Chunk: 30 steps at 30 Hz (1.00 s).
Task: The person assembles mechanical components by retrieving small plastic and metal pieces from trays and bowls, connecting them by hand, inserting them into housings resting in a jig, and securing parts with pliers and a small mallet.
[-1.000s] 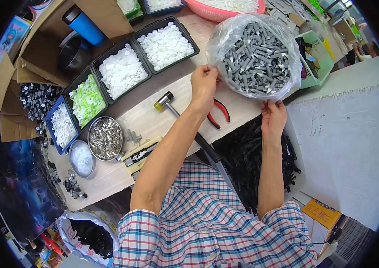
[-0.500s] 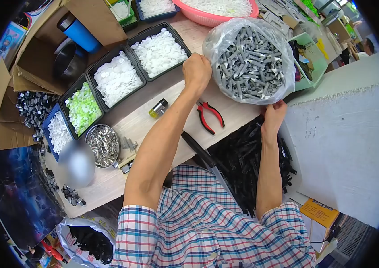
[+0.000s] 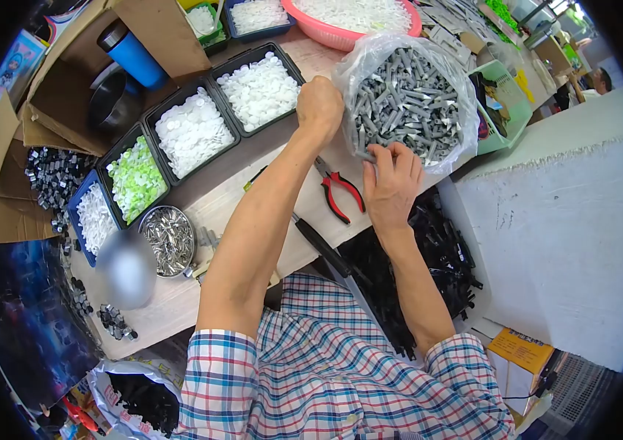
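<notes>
A clear plastic bag [image 3: 465,139] full of grey pointed plastic pieces [image 3: 414,99] stands on the table. My left hand [image 3: 320,106] is closed in a fist at the bag's left rim; its fingertips are turned away from view. My right hand [image 3: 392,187] reaches over the near rim, with thumb and index finger closed around a grey plastic piece [image 3: 364,155]. Between my arms lie red-handled pliers [image 3: 343,196]. A black-handled tool [image 3: 322,243] lies at the table's front edge.
Black trays hold white caps [image 3: 190,132] and green caps [image 3: 137,178]. A bowl of metal parts [image 3: 167,240] stands to the left. Black parts [image 3: 436,257] fill a container below the table edge. Behind are a pink basin [image 3: 352,37] and a green basket [image 3: 513,106].
My right hand has moved left from the bag's near right side to its near rim, over the grey pieces. My left hand stays at the left rim, shifted only slightly.
</notes>
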Motion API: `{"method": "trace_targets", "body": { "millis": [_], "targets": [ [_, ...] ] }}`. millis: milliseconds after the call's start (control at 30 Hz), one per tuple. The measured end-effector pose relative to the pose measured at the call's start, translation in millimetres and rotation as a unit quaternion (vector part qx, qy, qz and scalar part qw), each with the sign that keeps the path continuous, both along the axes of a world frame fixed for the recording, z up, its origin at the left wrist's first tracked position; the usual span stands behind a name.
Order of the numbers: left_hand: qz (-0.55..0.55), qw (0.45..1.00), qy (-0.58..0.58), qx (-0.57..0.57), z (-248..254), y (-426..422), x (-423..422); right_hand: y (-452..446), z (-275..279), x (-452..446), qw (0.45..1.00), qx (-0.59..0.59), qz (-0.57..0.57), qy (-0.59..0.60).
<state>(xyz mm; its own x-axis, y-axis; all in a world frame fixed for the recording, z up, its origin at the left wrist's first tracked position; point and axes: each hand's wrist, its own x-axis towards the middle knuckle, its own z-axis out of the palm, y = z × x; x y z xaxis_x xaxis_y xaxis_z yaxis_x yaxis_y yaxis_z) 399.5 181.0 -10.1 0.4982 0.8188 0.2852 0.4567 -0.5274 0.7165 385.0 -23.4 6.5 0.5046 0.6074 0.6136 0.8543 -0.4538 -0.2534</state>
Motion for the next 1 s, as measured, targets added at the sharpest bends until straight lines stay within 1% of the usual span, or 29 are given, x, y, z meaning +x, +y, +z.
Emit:
{"method": "trace_targets", "body": {
  "millis": [133, 233, 300, 333, 400, 433, 467, 500, 567, 633, 700, 767, 833, 867, 967, 1000],
  "targets": [
    [-0.001, 0.999, 0.002, -0.047, 2, 2, 1, -1, 2, 3, 1.0, -0.006, 0.028, 0.006],
    [0.001, 0.998, 0.007, -0.065, 4, 2, 2, -7, 5, 9, 0.996, 0.042, 0.073, 0.016],
    [0.006, 0.998, 0.019, -0.064, 6, 2, 1, -9, 16, 26, 0.997, 0.052, 0.05, 0.023],
    [-0.002, 1.0, 0.018, -0.023, 1, 2, 1, -10, 22, 33, 0.997, 0.057, 0.038, 0.028],
    [-0.022, 0.998, 0.015, 0.062, 0, 0, -2, -12, 34, 43, 0.999, 0.036, -0.017, -0.005],
    [-0.026, 0.995, 0.035, 0.088, 4, -2, -3, -13, 43, 47, 0.998, 0.026, -0.043, -0.023],
    [-0.027, 0.992, 0.055, 0.113, 6, -5, -5, -22, 52, 41, 0.997, 0.046, -0.046, -0.045],
    [-0.026, 0.988, 0.077, 0.135, 10, -7, -9, -35, 50, 33, 0.997, 0.065, -0.043, 0.014],
    [-0.059, 0.979, 0.129, 0.145, 14, -6, -12, -72, 37, 11, 0.985, 0.1, -0.043, 0.132],
    [-0.08, 0.971, 0.171, 0.144, 21, -6, -12, -116, -4, -6, 0.982, 0.055, -0.026, 0.176],
    [-0.086, 0.966, 0.207, 0.13, 28, -7, -14, -157, -45, -24, 0.978, -0.075, 0.006, 0.195],
    [-0.072, 0.974, 0.157, 0.148, 18, 1, -14, -194, -74, -55, 0.944, -0.258, -0.008, 0.205],
    [-0.05, 0.982, 0.108, 0.147, 20, 6, -21, -228, -109, -72, 0.916, -0.342, 0.023, 0.208],
    [-0.037, 0.986, 0.084, 0.137, 27, 5, -28, -236, -119, -79, 0.893, -0.379, 0.022, 0.241],
    [-0.006, 0.995, -0.015, 0.097, 47, 0, -55, -247, -141, -82, 0.888, -0.398, 0.019, 0.23],
    [0.003, 0.995, -0.053, 0.081, 52, -4, -67, -239, -130, -84, 0.899, -0.38, 0.031, 0.216]
  ]
}}
